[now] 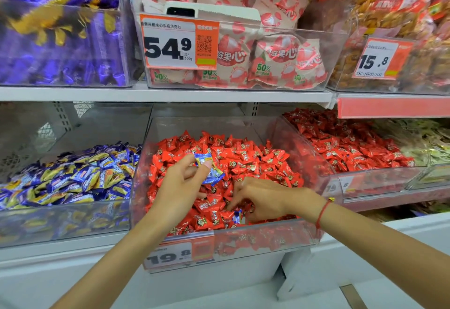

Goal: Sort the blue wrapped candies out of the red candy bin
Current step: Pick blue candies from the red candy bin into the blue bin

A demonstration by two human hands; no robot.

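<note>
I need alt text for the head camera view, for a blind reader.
A left hand holds blue wrapped candies above a clear plastic bin of red wrapped candies, while the right hand digs beside another blue wrapped candy.

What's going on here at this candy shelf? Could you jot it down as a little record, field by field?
place: shop shelf with clear bins
left hand: holds blue wrapped candies above the red candies
right hand: fingers down in the red candy bin, by another blue candy
bin to the left: blue and yellow candies
price tag on red bin: 19.8
right wrist: red string bracelet
</note>
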